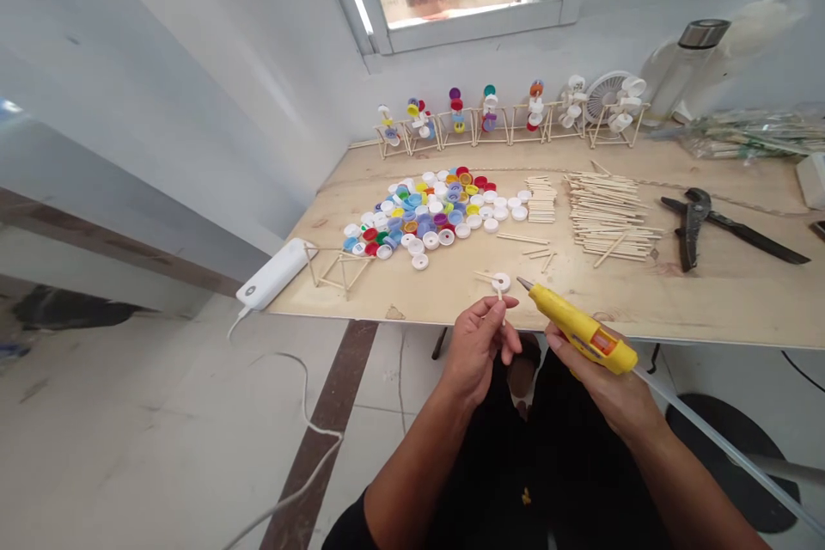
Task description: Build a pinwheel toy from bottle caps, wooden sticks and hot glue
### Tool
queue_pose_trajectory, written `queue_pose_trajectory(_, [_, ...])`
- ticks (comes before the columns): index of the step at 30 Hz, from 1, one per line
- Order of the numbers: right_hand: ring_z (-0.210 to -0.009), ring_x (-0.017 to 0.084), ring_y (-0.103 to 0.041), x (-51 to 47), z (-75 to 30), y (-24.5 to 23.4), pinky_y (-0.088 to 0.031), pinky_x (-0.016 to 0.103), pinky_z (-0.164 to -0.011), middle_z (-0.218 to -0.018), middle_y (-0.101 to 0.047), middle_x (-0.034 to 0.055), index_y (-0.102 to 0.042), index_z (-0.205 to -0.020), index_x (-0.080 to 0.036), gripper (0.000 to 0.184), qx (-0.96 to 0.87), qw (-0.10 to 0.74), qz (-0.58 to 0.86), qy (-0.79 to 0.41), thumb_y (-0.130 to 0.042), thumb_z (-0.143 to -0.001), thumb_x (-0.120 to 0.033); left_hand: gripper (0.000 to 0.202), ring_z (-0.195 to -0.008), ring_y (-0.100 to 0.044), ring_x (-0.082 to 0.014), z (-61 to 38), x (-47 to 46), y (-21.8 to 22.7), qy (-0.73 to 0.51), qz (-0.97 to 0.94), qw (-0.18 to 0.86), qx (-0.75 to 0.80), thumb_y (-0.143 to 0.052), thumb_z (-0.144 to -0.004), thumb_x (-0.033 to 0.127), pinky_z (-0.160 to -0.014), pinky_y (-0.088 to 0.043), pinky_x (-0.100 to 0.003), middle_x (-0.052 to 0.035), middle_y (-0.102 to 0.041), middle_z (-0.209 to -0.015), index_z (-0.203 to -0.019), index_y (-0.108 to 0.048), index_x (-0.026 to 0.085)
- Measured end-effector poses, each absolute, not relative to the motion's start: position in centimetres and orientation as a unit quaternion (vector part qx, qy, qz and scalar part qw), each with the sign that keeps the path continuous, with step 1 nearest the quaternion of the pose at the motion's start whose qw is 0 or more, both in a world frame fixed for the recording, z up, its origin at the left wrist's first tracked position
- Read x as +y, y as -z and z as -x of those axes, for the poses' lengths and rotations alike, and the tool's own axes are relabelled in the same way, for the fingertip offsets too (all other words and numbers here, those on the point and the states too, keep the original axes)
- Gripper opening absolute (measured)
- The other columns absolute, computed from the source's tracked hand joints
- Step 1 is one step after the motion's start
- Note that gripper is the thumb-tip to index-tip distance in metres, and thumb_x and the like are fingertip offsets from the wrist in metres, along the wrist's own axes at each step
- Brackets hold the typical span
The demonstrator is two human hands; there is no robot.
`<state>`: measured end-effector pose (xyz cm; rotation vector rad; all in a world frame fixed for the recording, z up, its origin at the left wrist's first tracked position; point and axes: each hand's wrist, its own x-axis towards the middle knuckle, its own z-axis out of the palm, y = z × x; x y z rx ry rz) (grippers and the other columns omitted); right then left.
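Between the thumb and fingers of my left hand is a small wooden stick, held at the table's front edge. A white bottle cap is at its far end, and another thin stick points left from beside the cap. My right hand is wrapped round a yellow hot glue gun. The gun's nozzle points left toward the cap, a little apart from it. A long clear glue stick runs out of the gun's back. Beyond my hands lies a pile of coloured bottle caps.
Bundles of wooden sticks and black-handled cutters lie to the right. Stick frames with cap wheels line the back. A bare stick frame and a white power strip are at left. A bottle stands back right.
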<state>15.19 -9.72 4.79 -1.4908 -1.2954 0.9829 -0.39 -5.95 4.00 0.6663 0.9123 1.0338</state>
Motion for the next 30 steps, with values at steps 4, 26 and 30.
queue_pose_trajectory(4, [-0.056,0.015,-0.055,-10.0,-15.3,-4.9,-0.047,0.027,-0.051,-0.062,-0.060,0.0012,-0.062,-0.075,-0.021,0.022,-0.562,0.416,0.597,-0.394,-0.058,-0.079,-0.042,0.041,-0.037,-0.037,-0.0045,0.8,-6.0,-3.9,-0.461,-0.305,0.716,0.427,-0.064,-0.077,0.046,-0.043,-0.022,-0.019,0.0032,-0.054,-0.046,-0.096,-0.064,0.011])
queue_pose_trajectory(26, [-0.048,0.010,-0.046,-10.1,-16.1,-4.9,-0.038,0.022,-0.046,-0.055,-0.054,-0.0027,-0.054,-0.064,-0.020,0.027,-0.654,0.323,0.643,-0.233,-0.058,-0.080,-0.042,0.037,-0.041,-0.044,-0.0048,1.3,-5.9,-3.9,-0.435,-0.314,0.724,0.433,-0.072,-0.070,0.041,-0.044,-0.031,-0.019,-0.0001,-0.060,-0.052,-0.091,-0.071,0.010])
queue_pose_trajectory(30, [-0.046,0.008,-0.042,-10.0,-15.9,-5.1,-0.035,0.022,-0.045,-0.052,-0.048,-0.0042,-0.048,-0.058,-0.021,0.031,-0.664,0.330,0.634,-0.218,-0.058,-0.080,-0.040,0.037,-0.040,-0.045,-0.0055,1.3,-5.8,-3.9,-0.435,-0.309,0.728,0.430,-0.073,-0.068,0.042,-0.043,-0.032,-0.019,-0.0008,-0.061,-0.052,-0.086,-0.069,0.010])
